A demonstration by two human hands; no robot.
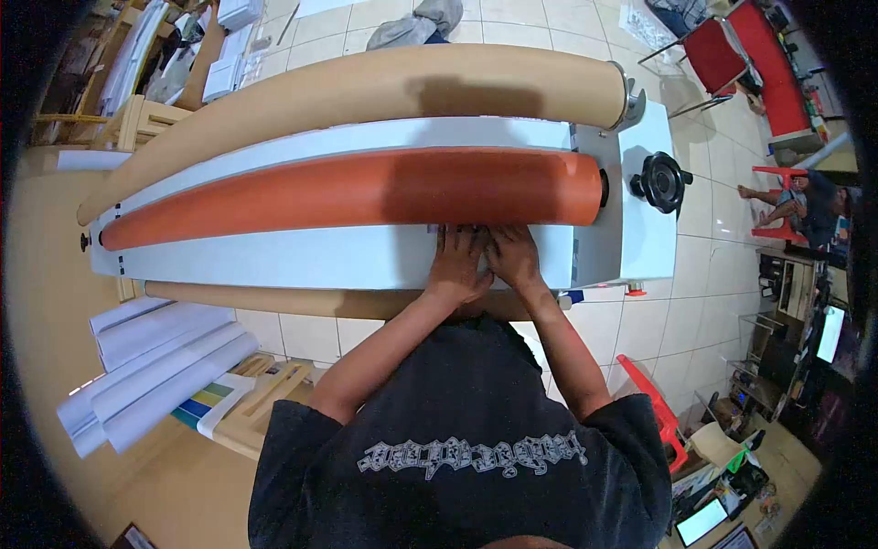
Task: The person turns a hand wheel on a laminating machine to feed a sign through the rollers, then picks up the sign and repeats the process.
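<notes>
A long orange-red roller (pixel 329 192) runs across a white machine (pixel 274 256). At its near edge, right of the middle, my left hand (pixel 460 265) rests with its fingers stretched forward. Close beside it, my right hand (pixel 515 256) reaches the same edge, its fingers also extended. The fingertips of both hands lie against or under the roller, where its curve hides them. I cannot see anything held in either hand. Behind the roller lies a thick roll covered in brown paper (pixel 366 89), and a second brown roll (pixel 274 298) runs along the machine's near side.
A black handwheel (pixel 661 181) sticks up at the machine's right end, with a red button (pixel 635 289) below. Large white paper rolls (pixel 174 366) lie on a wooden stand at left. A red plastic chair (pixel 654 412) stands at right. Farther off, a person (pixel 809 206) sits.
</notes>
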